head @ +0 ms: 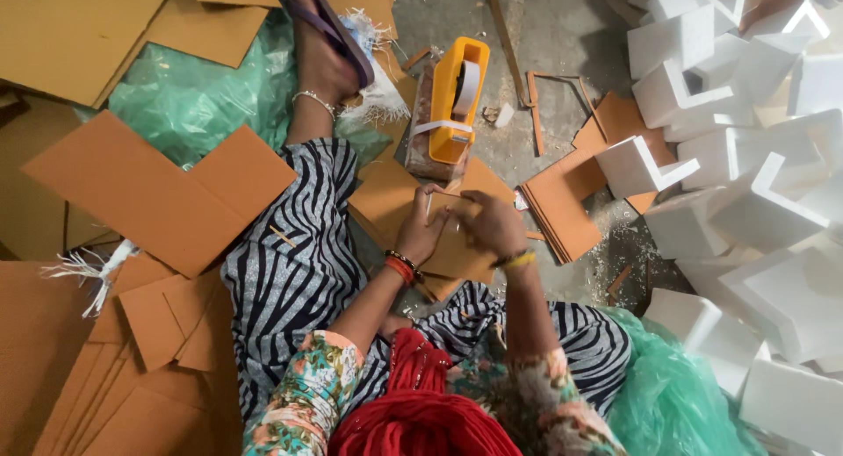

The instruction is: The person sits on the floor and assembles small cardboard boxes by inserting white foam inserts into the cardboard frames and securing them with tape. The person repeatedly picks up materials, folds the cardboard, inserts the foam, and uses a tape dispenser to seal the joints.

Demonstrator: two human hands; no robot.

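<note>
While both grip it, cardboard piece (443, 212) lies between left hand (420, 236) and right hand (492, 223), yellow tape dispenser (457, 100) just beyond.

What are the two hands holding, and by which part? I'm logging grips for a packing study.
Both hands hold a small brown cardboard piece: the left hand at its left edge, the right hand at its right side. Exact finger placement cannot be told.

My trousers (299, 245) are black-and-white zebra striped, my sleeves (307, 403) floral, my scarf (421, 412) red. Cardboard (158, 193) is brown, the tape dispenser (457, 96) orange-yellow, foam (746, 114) white, plastic sheet (184, 96) green, my left bangles (401, 267) red
</note>
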